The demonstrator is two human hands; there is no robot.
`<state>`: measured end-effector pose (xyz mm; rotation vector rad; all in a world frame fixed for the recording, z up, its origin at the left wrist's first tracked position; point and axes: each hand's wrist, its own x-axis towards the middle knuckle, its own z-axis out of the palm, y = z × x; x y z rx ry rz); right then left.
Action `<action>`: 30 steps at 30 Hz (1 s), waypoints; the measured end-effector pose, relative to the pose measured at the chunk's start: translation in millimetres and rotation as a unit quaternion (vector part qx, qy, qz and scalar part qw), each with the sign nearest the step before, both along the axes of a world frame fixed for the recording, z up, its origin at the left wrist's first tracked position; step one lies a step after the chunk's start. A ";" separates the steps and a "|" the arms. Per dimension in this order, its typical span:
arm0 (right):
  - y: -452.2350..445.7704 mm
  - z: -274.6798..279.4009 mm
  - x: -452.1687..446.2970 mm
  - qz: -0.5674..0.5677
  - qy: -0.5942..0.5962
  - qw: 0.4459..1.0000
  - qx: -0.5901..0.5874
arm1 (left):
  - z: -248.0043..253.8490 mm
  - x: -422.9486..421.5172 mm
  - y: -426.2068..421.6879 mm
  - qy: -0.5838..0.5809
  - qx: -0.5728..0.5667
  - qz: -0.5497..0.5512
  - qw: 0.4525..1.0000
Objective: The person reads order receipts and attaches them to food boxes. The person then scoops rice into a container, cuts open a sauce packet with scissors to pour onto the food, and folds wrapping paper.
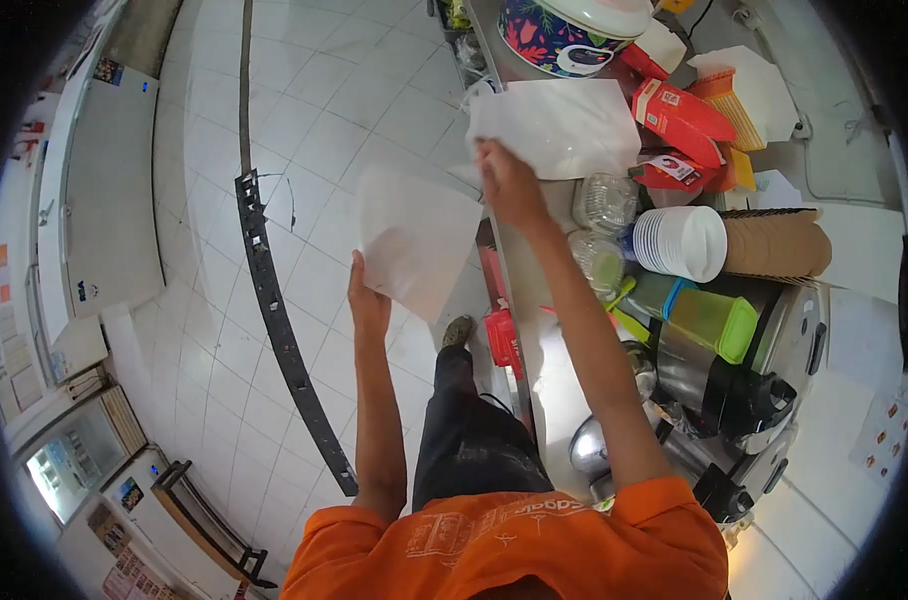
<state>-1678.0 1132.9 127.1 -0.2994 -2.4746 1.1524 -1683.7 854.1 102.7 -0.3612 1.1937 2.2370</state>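
Note:
My left hand (371,297) grips the lower left edge of a thin, translucent white sheet (419,240), held over the tiled floor. The fingers are wrapped behind it and show faintly through. My right hand (510,186) is closed at the near left corner of a stack of white paper (564,125) on the counter. A blurred pale edge shows by its fingertips; what they hold, if anything, is too smeared to make out. The two hands are apart, with the sheet's right corner close to my right wrist.
Along the counter (556,385) stand clear plastic containers (606,203), stacked white cups (682,243), brown cardboard holders (777,243), a green-lidded box (709,322) and metal appliances. Red cartons (682,122) and a flowered pot (564,42) are farther off. A dark strip (274,310) crosses the floor.

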 end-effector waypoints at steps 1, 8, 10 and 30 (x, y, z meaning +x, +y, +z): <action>-24.6 11.2 12.0 0.035 -0.049 0.998 -0.032 | 1.0 4.2 4.1 0.018 0.010 -0.007 1.000; -138.9 30.9 94.6 0.099 -0.032 0.986 0.132 | 26.1 46.7 23.5 -0.032 0.254 -0.021 0.967; -146.8 40.3 114.9 0.081 -0.033 0.991 0.104 | 19.6 62.6 24.4 0.016 0.031 -0.009 0.999; -178.6 115.7 544.2 -0.410 0.067 0.822 -0.390 | 106.1 309.7 -2.5 0.187 -0.169 -0.297 0.921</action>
